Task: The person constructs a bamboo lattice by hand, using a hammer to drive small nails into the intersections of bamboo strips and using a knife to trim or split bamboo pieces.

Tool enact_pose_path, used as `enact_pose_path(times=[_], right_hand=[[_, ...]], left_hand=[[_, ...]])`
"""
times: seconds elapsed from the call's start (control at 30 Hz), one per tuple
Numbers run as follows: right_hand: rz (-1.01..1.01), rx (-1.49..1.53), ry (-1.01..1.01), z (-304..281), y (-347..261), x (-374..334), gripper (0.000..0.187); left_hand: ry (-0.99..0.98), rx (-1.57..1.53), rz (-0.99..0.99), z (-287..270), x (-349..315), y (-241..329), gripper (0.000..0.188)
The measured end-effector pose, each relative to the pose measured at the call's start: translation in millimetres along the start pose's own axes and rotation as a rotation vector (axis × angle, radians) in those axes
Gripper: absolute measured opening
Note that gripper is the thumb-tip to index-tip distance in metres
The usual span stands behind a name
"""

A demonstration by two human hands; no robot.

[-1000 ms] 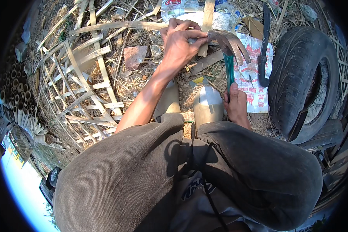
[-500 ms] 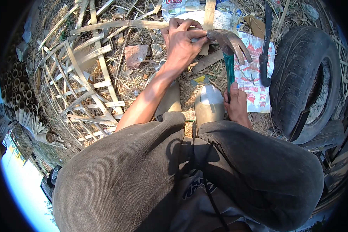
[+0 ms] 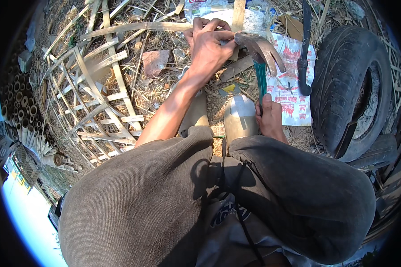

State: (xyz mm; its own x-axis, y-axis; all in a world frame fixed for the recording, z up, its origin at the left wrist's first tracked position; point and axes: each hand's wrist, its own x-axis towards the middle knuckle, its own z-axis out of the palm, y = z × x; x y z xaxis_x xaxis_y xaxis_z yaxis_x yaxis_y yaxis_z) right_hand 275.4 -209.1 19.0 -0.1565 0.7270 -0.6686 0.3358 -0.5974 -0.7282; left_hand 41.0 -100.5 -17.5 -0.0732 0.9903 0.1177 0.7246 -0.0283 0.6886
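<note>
My right hand (image 3: 271, 116) is closed around the green handle of a claw hammer (image 3: 259, 51). The hammer's rusty brown head is turned sideways, claw to the right, its striking face by the fingertips of my left hand (image 3: 208, 50). Those fingers are bent and pinched at the right end of a long, pale bamboo strip (image 3: 156, 26); whether a nail is also between them is hidden. An upright bamboo slat (image 3: 238, 15) stands just beyond the fingers, over a pale block (image 3: 249, 22).
Left lies a lattice of bamboo strips (image 3: 120, 82), with a reddish stone (image 3: 155, 62) beside it. A white printed sack (image 3: 294, 107), a dark long-handled blade (image 3: 304, 66) and an old tyre (image 3: 343, 84) lie right. Cut bamboo poles (image 3: 20, 100) are stacked far left.
The hammer and right hand have shifted slightly left and up in the picture. My left hand keeps its pinch, its fingertips still beside the hammer face. The whole view has moved a little.
</note>
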Motion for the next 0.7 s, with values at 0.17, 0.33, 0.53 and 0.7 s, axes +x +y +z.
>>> enact_pose_path(times=[0.17, 0.33, 0.53, 0.7], right_hand=[[-0.135, 0.013, 0.049, 6.1, 4.2, -10.9, 0.078], [-0.025, -0.021, 0.06, 1.8, 0.7, 0.7, 0.08], [-0.219, -0.11, 0.135, 2.7, 3.1, -2.2, 0.082], [-0.194, -0.121, 0.105, -0.2, -5.3, 0.2, 0.081]], left_hand=[[-0.026, -0.009, -0.041, -2.0, 1.6, 3.2, 0.019], [-0.014, -0.009, -0.021, -4.4, 1.0, 4.0, 0.02], [-0.052, 0.013, -0.057, 0.7, 2.6, 0.5, 0.024], [-0.081, 0.024, -0.036, -4.2, 1.7, 1.2, 0.029]])
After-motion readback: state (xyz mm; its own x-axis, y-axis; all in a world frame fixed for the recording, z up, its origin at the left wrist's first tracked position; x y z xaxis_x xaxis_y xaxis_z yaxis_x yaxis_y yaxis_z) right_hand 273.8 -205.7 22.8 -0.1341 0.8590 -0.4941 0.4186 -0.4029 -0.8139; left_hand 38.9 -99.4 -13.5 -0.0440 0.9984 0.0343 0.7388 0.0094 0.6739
